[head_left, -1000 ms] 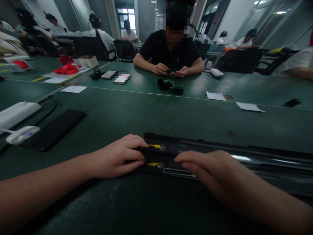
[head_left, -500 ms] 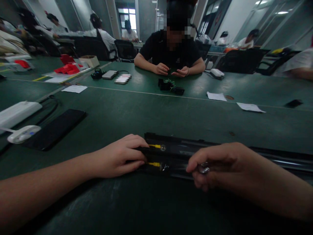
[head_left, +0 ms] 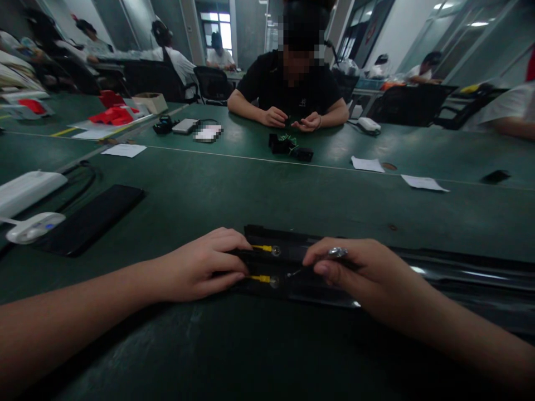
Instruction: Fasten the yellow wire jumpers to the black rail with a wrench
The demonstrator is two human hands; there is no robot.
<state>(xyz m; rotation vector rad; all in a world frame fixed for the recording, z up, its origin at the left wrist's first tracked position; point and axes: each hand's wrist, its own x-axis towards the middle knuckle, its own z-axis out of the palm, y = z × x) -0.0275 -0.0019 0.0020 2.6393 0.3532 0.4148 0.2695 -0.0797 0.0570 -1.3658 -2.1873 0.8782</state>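
Observation:
A long glossy black plastic strip (head_left: 292, 288) lies on the green table before me. At its left end, two yellow-sleeved pieces, an upper one (head_left: 262, 248) and a lower one (head_left: 259, 278), end in small round clear parts. My left hand (head_left: 213, 266) presses on this end, its index finger and thumb at the yellow pieces; what lies beneath the fingers is hidden. Over the strip, my right hand (head_left: 355, 267) is closed around a thin metal tool (head_left: 336, 253) with a shiny rounded end. Its fine tip points left, close to the lower round part; whether they touch I cannot tell.
A black phone-like slab (head_left: 96, 217) lies at left beside a white power strip (head_left: 31, 192) and a white plug (head_left: 35, 227). Paper slips (head_left: 424, 182) and black parts (head_left: 288, 146) lie farther back. A co-worker (head_left: 292, 83) sits opposite.
My right hand has turned and shifted a little left and up, so the metal tool's tip now shows, pointing left. The left hand keeps its place on the strip.

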